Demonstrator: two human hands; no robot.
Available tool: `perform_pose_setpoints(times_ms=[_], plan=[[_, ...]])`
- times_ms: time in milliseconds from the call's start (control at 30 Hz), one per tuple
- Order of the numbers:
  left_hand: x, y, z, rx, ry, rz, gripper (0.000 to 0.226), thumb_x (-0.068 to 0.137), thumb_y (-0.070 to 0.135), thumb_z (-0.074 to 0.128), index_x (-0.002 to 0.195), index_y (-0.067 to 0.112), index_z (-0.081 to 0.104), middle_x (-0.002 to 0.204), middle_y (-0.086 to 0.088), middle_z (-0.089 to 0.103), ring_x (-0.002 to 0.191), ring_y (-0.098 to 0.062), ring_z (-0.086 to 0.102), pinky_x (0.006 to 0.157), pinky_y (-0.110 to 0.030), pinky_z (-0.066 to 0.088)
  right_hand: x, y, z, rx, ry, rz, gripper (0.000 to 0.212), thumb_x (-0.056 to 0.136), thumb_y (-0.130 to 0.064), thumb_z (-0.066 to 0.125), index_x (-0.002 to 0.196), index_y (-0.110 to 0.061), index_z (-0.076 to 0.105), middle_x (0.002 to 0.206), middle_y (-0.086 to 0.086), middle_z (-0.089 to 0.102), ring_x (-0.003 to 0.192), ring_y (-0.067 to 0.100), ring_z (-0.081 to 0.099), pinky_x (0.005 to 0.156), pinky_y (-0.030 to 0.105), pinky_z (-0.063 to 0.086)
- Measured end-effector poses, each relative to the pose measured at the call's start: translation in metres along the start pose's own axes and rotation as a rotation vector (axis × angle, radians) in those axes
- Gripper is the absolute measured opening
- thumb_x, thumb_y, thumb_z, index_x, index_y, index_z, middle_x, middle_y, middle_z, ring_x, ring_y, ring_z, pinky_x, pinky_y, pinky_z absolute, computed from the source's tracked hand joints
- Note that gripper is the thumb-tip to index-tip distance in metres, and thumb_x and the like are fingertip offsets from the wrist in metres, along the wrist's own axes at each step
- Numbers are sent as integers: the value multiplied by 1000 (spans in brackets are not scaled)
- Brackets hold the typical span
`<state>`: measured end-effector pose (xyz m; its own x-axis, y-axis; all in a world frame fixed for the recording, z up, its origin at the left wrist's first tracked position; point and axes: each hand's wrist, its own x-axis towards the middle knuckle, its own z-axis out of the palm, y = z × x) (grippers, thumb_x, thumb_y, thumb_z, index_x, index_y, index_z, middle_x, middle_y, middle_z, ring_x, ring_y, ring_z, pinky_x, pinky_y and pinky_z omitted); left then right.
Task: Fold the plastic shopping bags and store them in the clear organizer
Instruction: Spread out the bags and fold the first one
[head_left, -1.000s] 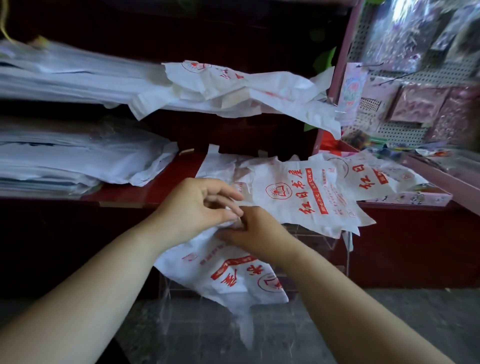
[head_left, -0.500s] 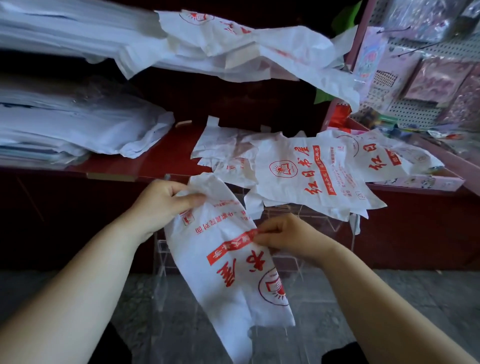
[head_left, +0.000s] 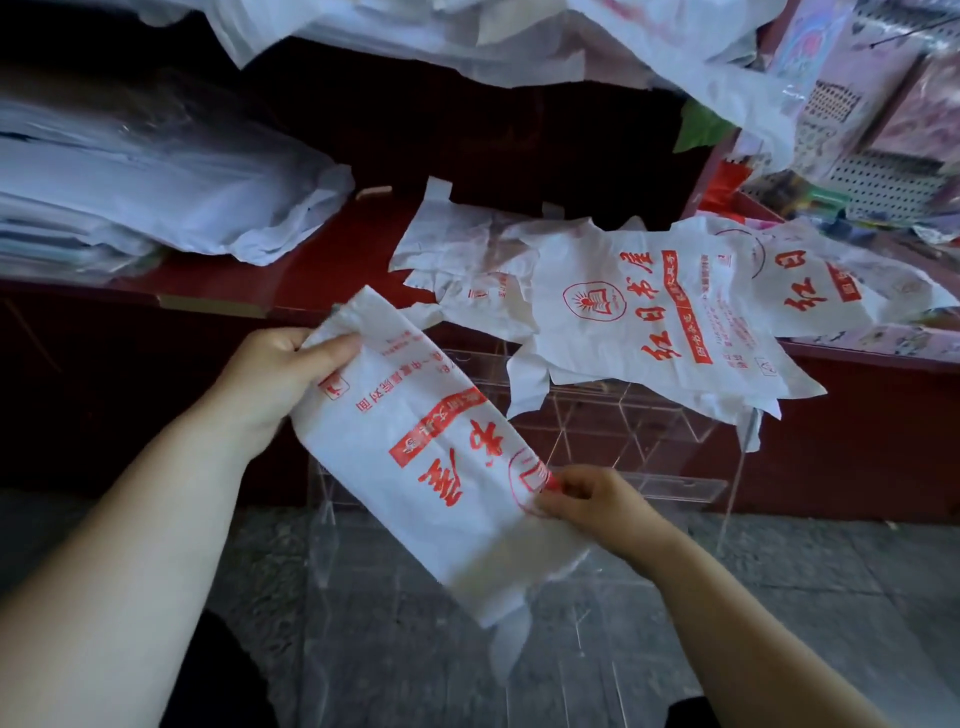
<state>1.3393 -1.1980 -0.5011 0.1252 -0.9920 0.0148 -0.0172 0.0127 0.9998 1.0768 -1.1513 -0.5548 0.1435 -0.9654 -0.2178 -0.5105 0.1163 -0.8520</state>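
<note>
1. Dark red shelving fills the background. On the red shelf (head_left: 218, 275) a stack of white bags (head_left: 156, 197) lies at left, and loose printed bags (head_left: 649, 322) are strewn at right, several overhanging the front edge. A pegboard display (head_left: 883, 171) stands at far right, with grey stone floor (head_left: 779, 597) below.
2. The clear organizer (head_left: 623, 431) has transparent panels and stands on the floor in front of the shelf, under the overhanging bags. Whether any bag is already inside cannot be told.
3. Change: one second earlier both hands met, bunched over the bag at the shelf edge. Half a second earlier the bag was drawn out with the right hand at its red band. Now that hand sits lower, at the round emblem, and the held bag (head_left: 415, 467) spans the two hands as a long, narrow strip.
4. Meaning for the task, as a judgement: the lengthwise fold appears set and smoothed, and the cross folds and storage remain to be done.
5. The left hand (head_left: 270, 379) is closed on the bag's upper end. Its thumb (head_left: 332, 348) lies flat on the front face, and the fingers wrap behind, out of view.
6. The right hand (head_left: 597, 499) has its fingers curled and pinches the lower right edge beside the emblem.
7. Position of the bag: it is held in the air on a slant, in front of the organizer and touching neither shelf nor floor, with its handles (head_left: 511, 639) dangling from the low end.
</note>
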Motion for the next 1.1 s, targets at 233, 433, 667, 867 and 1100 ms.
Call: perform_pose_setpoints(times_ms=[233, 433, 667, 867, 1100], plan=[[4, -7, -10, -41, -10, -114, 16, 89, 12, 54, 74, 11, 61, 51, 7, 66, 46, -3, 62, 44, -14, 49, 4, -1, -42, 311, 189, 50, 24, 84, 5, 55, 65, -8, 59, 46, -3, 58, 41, 4, 52, 43, 16, 45], [2, -13, -6, 1, -144, -194, 11, 86, 11, 56, 80, 16, 63, 58, 8, 69, 52, -5, 66, 46, -19, 53, 14, -14, -59, 529, 222, 26, 20, 91, -6, 47, 74, -6, 57, 62, 5, 60, 50, 11, 57, 44, 20, 47], [9, -19, -6, -254, -128, -276, 37, 91, 11, 49, 62, 14, 73, 62, 2, 71, 55, -7, 67, 47, -18, 53, 18, 0, -45, 827, 51, 53, 27, 90, -36, 46, 88, -10, 53, 73, 6, 70, 60, 19, 65, 49, 37, 56], [12, -21, 3, -316, -178, -282, 48, 91, 15, 46, 51, 17, 71, 59, 2, 68, 54, -4, 65, 50, -13, 51, 18, 18, -19, 513, -106, 28, 58, 60, -26, 69, 114, -13, 52, 106, 0, 68, 87, 9, 66, 74, 27, 53], [6, -18, 13, -48, -62, -71, 18, 88, 7, 54, 72, 11, 61, 49, 8, 65, 47, 1, 61, 44, -11, 47, 10, 11, 22, -12, -99, -111, 40, 75, -14, 73, 101, -28, 46, 97, -13, 57, 83, -3, 55, 72, 6, 44]])
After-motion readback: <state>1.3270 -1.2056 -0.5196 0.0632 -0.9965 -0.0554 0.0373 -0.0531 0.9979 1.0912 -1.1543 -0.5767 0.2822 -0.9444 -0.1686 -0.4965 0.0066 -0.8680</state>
